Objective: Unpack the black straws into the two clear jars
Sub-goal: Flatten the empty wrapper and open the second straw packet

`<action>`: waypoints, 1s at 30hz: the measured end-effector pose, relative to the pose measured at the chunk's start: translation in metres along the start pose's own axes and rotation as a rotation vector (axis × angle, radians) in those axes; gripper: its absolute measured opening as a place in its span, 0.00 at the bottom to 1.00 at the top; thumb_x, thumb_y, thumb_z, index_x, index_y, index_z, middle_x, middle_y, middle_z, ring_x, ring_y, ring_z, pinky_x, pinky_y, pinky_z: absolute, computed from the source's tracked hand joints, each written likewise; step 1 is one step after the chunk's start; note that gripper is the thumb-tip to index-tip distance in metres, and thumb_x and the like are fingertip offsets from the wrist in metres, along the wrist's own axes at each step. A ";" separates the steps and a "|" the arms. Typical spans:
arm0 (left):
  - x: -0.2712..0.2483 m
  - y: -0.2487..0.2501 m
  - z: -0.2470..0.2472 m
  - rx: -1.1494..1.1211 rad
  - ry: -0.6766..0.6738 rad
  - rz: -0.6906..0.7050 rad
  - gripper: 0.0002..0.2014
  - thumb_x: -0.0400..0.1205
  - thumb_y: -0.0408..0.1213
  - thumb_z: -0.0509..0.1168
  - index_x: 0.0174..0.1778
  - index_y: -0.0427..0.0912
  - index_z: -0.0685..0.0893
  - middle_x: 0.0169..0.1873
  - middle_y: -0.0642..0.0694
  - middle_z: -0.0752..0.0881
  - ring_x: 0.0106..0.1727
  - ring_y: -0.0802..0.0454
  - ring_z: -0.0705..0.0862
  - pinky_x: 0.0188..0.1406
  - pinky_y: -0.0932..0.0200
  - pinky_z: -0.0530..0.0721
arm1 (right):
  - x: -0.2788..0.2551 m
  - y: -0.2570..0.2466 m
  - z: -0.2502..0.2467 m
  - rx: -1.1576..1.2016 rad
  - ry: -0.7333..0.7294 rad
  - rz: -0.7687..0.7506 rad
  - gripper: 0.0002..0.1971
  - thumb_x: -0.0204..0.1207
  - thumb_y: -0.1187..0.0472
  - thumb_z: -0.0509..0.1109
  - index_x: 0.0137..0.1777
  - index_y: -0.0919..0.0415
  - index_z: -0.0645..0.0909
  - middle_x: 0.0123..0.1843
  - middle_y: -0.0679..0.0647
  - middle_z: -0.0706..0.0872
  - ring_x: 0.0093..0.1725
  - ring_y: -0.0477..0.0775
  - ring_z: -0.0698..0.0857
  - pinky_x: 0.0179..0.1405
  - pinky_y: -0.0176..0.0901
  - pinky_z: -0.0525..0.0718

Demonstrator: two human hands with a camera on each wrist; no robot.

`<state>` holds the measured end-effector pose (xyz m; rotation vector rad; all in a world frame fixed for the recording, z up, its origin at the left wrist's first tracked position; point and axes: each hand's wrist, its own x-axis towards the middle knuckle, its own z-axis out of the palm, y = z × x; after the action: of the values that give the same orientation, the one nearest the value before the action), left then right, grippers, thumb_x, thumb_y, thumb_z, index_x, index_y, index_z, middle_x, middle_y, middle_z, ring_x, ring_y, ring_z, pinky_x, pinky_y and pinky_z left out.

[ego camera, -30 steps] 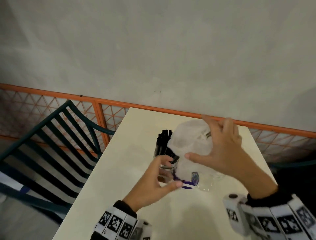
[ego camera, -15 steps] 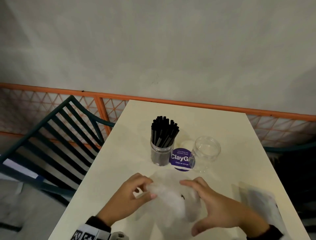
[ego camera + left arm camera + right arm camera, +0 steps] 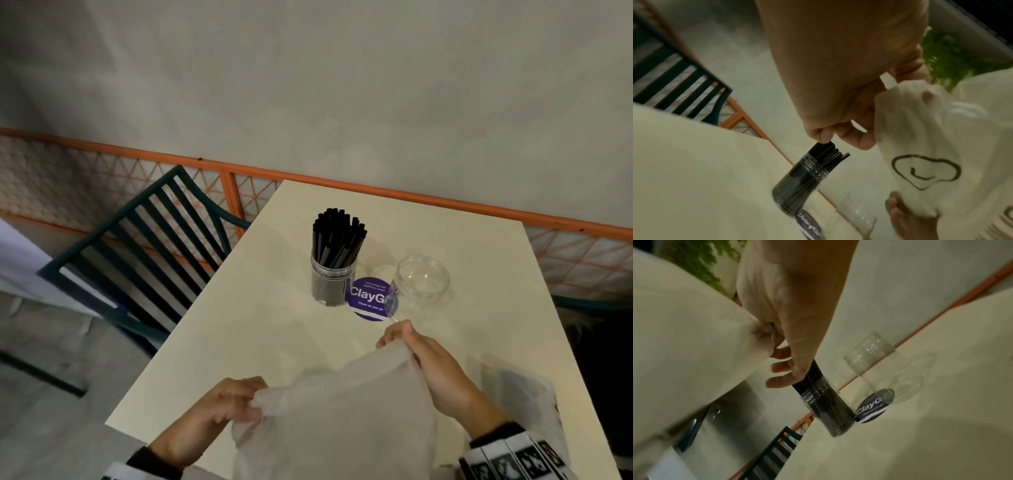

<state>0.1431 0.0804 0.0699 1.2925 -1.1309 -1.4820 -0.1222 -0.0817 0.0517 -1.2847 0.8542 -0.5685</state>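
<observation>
A clear jar (image 3: 331, 286) packed with upright black straws (image 3: 339, 236) stands mid-table. To its right stands a second clear jar (image 3: 423, 279), with nothing in it. Near the front edge both hands hold a white translucent plastic bag (image 3: 342, 418) stretched between them. My left hand (image 3: 255, 401) pinches its left corner and my right hand (image 3: 397, 337) pinches its upper right edge, close in front of the second jar. The left wrist view shows a printed logo on the bag (image 3: 927, 172). No straws show inside the bag.
A round purple sticker (image 3: 371, 298) lies on the cream table (image 3: 239, 325) between the jars. Another pale plastic bag (image 3: 527, 404) lies at the right edge. A dark slatted chair (image 3: 137, 246) stands left of the table, and an orange rail (image 3: 411, 197) runs behind it.
The hands drew the bag off the straws in the left jar and back to the near edge. Since half a second ago they have spread apart and pulled the bag open and flat.
</observation>
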 end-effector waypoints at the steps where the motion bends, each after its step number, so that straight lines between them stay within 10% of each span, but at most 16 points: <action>1: -0.001 0.000 0.002 0.107 -0.014 0.002 0.20 0.61 0.55 0.73 0.19 0.41 0.81 0.29 0.45 0.78 0.38 0.52 0.77 0.42 0.61 0.72 | 0.000 -0.001 0.002 0.056 0.016 0.018 0.25 0.73 0.35 0.56 0.35 0.57 0.79 0.40 0.52 0.84 0.46 0.56 0.85 0.47 0.43 0.79; 7: 0.000 -0.012 -0.027 0.743 0.067 0.071 0.29 0.72 0.71 0.53 0.19 0.49 0.74 0.42 0.59 0.77 0.50 0.58 0.77 0.59 0.64 0.69 | -0.004 -0.001 0.008 0.095 -0.238 0.154 0.37 0.54 0.24 0.68 0.38 0.62 0.78 0.36 0.49 0.80 0.37 0.46 0.82 0.39 0.35 0.78; 11: -0.001 -0.027 -0.059 0.680 0.198 -0.108 0.16 0.73 0.66 0.59 0.52 0.65 0.76 0.51 0.56 0.76 0.47 0.60 0.84 0.51 0.61 0.82 | -0.009 0.007 0.010 -0.181 -0.338 0.185 0.20 0.66 0.56 0.80 0.51 0.63 0.76 0.44 0.53 0.83 0.44 0.51 0.84 0.47 0.48 0.84; 15: 0.002 -0.037 -0.063 0.343 0.340 -0.205 0.16 0.74 0.59 0.62 0.55 0.68 0.66 0.55 0.51 0.79 0.48 0.54 0.88 0.53 0.57 0.83 | 0.007 0.025 0.040 -0.128 -0.128 0.133 0.21 0.76 0.74 0.66 0.61 0.54 0.63 0.38 0.58 0.84 0.35 0.55 0.82 0.34 0.41 0.83; 18: 0.008 -0.058 -0.065 0.409 0.340 -0.234 0.17 0.73 0.58 0.65 0.48 0.57 0.67 0.55 0.48 0.76 0.57 0.49 0.81 0.55 0.57 0.78 | 0.026 0.044 0.067 -0.155 -0.055 0.179 0.15 0.81 0.72 0.57 0.60 0.55 0.60 0.42 0.61 0.81 0.34 0.50 0.76 0.30 0.35 0.76; 22: 0.027 -0.083 -0.068 0.517 0.181 -0.329 0.12 0.74 0.51 0.69 0.45 0.67 0.70 0.55 0.46 0.71 0.55 0.49 0.78 0.59 0.60 0.75 | 0.048 0.067 0.090 -0.110 0.121 0.243 0.10 0.82 0.67 0.59 0.55 0.58 0.59 0.44 0.55 0.75 0.38 0.47 0.77 0.30 0.33 0.78; 26: 0.042 -0.094 -0.079 0.596 0.138 -0.357 0.33 0.74 0.41 0.71 0.73 0.57 0.64 0.58 0.45 0.66 0.41 0.55 0.78 0.47 0.72 0.75 | 0.058 0.074 0.101 -0.369 0.391 0.177 0.14 0.77 0.67 0.65 0.50 0.59 0.59 0.33 0.53 0.74 0.29 0.48 0.73 0.25 0.31 0.73; 30: 0.042 -0.093 -0.104 0.811 0.126 -0.292 0.40 0.78 0.31 0.65 0.80 0.50 0.47 0.57 0.46 0.67 0.32 0.60 0.71 0.40 0.78 0.73 | 0.065 0.077 0.092 -0.599 0.583 0.097 0.07 0.77 0.68 0.66 0.41 0.59 0.70 0.36 0.58 0.80 0.36 0.55 0.77 0.33 0.41 0.74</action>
<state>0.2386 0.0513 -0.0366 2.1399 -1.5836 -1.1306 -0.0171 -0.0616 -0.0326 -1.6269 1.6521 -0.6463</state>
